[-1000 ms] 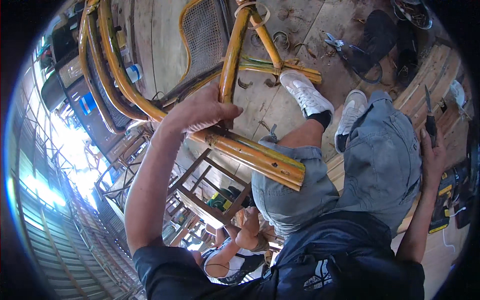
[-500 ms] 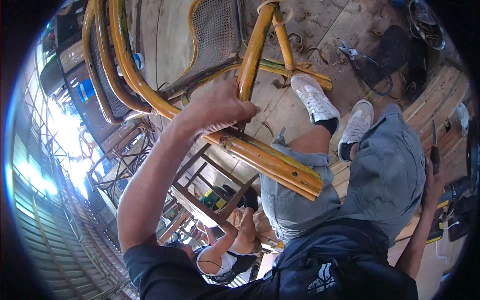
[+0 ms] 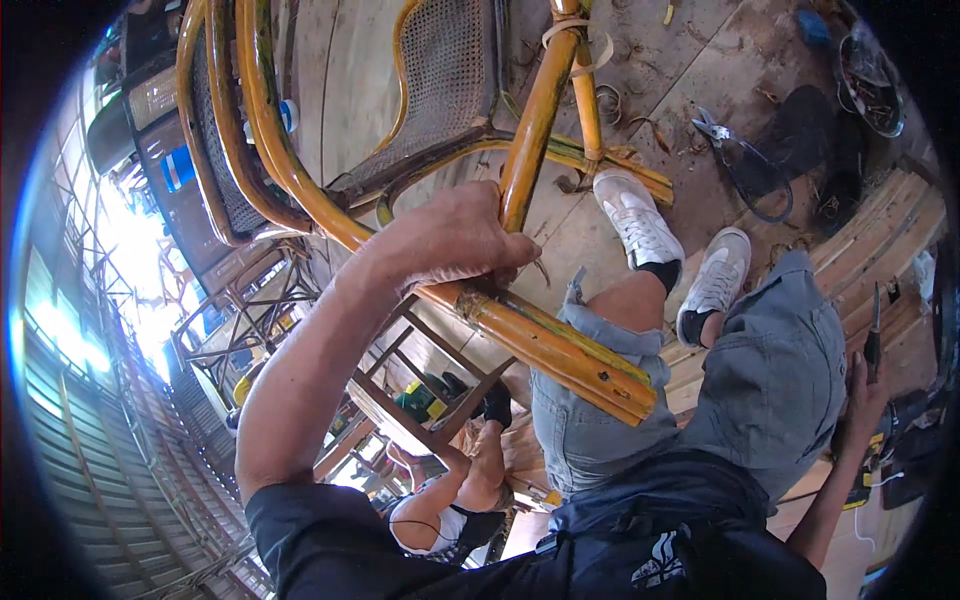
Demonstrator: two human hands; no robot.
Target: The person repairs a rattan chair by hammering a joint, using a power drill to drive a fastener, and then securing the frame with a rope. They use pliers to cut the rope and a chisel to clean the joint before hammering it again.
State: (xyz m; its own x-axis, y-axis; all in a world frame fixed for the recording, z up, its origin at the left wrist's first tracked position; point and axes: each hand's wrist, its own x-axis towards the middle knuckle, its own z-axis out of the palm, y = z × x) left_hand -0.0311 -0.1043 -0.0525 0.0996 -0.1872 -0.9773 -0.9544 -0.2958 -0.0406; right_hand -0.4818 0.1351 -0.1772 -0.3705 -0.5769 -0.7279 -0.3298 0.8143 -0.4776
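Note:
My left hand (image 3: pixel 462 232) is wrapped round a glossy yellow-brown rattan chair frame (image 3: pixel 528 150), at the joint where an upright pole meets the long rail. The rail's cut end (image 3: pixel 612 385) lies across my left thigh. A pale binding strip (image 3: pixel 562 30) loops round the upright higher up, its loose end sticking out. A woven cane panel (image 3: pixel 448 75) sits within the frame. Out at the far right, beside my right thigh, my right hand (image 3: pixel 862 405) is closed on the dark handle of a thin, pointed metal tool (image 3: pixel 874 335); its exact kind is unclear.
Pliers (image 3: pixel 712 130) lie on the floor near a dark cloth item (image 3: pixel 795 125). A bowl (image 3: pixel 868 85) of small bits stands at the upper right. Behind my left arm a person (image 3: pixel 440 525) sits near a wooden frame (image 3: pixel 398 425). Yellow-and-black tools (image 3: pixel 868 470) lie at the right.
The chair frame and my left hand appear slightly further right and lower in view, as does the floor around them. My right hand and its tool sit a little lower; both grips stay the same.

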